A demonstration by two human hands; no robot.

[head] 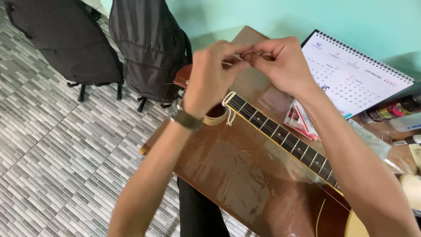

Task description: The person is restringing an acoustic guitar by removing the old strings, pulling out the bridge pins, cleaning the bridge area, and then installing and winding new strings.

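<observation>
Two hands meet above the head end of a guitar neck (280,134), and between their pinched fingertips runs a thin string (228,64), barely visible. The left hand (210,79) is closed narrow, thumb and forefinger pressed together on the string; a watch (184,116) with a dark strap sits on its wrist. The right hand (280,61) is likewise pinched shut on the same string, fingertips touching those of the left.

Below them the neck lies slantwise across the worktop (232,171), its dark fretboard edged in pale yellow, running down to the guitar body (337,219) at the lower right. A white cord (229,109) is looped near the nut. The worktop is brown and glossy, with a clear film over it that shines.

Right of the neck lies a small red and white packet (300,123), and beyond it a spiral-bound desk calendar (355,72) stands against the wall. Small bottles (390,112) lie at the far right edge.

The wall (263,17) is pale green. The floor (57,149) is laid with narrow grey tiles, and two dark bags (144,48) stand on it, near the worktop's far corner.
</observation>
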